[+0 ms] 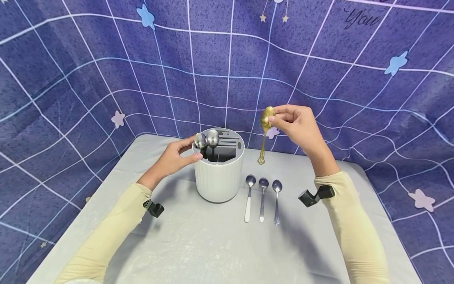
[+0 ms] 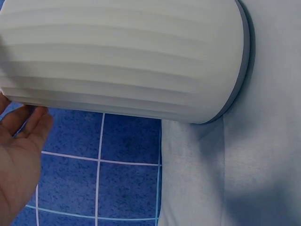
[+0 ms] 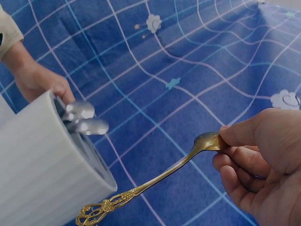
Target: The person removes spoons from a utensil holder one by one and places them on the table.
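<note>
In the head view, the right hand (image 1: 299, 127) pinches a gold spoon (image 1: 266, 119) by its bowl, handle hanging, right of the white holder (image 1: 219, 181) where two silvery spoons (image 1: 213, 139) stand bowl-up. I'd judge it's being brought over for storing; the next move seems to call for lining its handle up with the large compartment. Three spoons (image 1: 263, 183) lie nearby.

From the left wrist, the left hand (image 2: 19, 157) grips the holder's ribbed, curved wall, fingers bent.

From the right wrist, the gold handle ends in pierced, ornate metalwork.
</note>
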`<state>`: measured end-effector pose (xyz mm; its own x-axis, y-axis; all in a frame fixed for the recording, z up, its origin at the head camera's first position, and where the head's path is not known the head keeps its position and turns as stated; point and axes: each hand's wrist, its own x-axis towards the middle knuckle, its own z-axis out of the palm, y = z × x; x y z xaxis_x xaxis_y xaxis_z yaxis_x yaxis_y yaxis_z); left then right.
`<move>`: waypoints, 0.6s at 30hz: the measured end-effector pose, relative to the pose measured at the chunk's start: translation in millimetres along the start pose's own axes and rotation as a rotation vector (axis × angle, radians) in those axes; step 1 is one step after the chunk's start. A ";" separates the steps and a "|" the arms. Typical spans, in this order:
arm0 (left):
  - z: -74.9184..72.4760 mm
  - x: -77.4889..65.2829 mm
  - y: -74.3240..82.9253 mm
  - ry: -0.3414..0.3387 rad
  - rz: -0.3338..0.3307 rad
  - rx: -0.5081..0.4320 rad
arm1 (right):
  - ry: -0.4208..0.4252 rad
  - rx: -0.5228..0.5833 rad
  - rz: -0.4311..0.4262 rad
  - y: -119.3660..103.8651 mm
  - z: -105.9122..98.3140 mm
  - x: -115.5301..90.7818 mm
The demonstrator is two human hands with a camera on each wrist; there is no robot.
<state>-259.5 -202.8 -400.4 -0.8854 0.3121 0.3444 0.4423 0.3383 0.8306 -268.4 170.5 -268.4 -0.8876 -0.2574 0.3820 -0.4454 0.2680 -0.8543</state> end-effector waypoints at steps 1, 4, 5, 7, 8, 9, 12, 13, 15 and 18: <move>0.0 0.1 0.0 0.000 -0.001 0.000 | 0.001 -0.009 0.008 1.9 -2.2 -0.9; 0.0 0.3 -0.1 0.001 -0.004 0.000 | 0.005 -0.026 0.039 8.4 -7.7 -3.1; 0.1 0.4 -0.3 0.000 -0.005 0.001 | 0.006 -0.032 0.051 10.3 -9.4 -4.2; 0.1 0.3 -0.3 0.001 -0.008 0.004 | 0.008 -0.046 0.075 14.5 -12.6 -6.5; 0.0 0.3 -0.4 0.000 -0.007 0.004 | 0.007 -0.046 0.084 17.2 -13.8 -7.4; -0.1 0.3 -0.6 0.000 -0.007 0.005 | 0.009 -0.057 0.093 19.8 -15.2 -8.6; -0.3 0.5 -1.0 0.000 -0.006 0.007 | 0.006 -0.078 0.106 29.3 -18.9 -11.7; -0.3 0.7 -1.1 0.000 -0.006 0.006 | 0.003 -0.081 0.107 32.7 -20.1 -12.9; -0.3 0.7 -1.1 0.001 -0.007 0.008 | 0.001 -0.093 0.109 39.7 -22.4 -15.1; -0.2 0.6 -1.2 0.002 -0.009 0.009 | -0.004 -0.086 0.123 49.8 -25.8 -18.4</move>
<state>-260.6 -203.2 -401.1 -0.8897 0.3075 0.3376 0.4355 0.3495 0.8295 -277.2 212.6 -308.9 -0.9358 -0.2214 0.2744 -0.3416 0.3762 -0.8613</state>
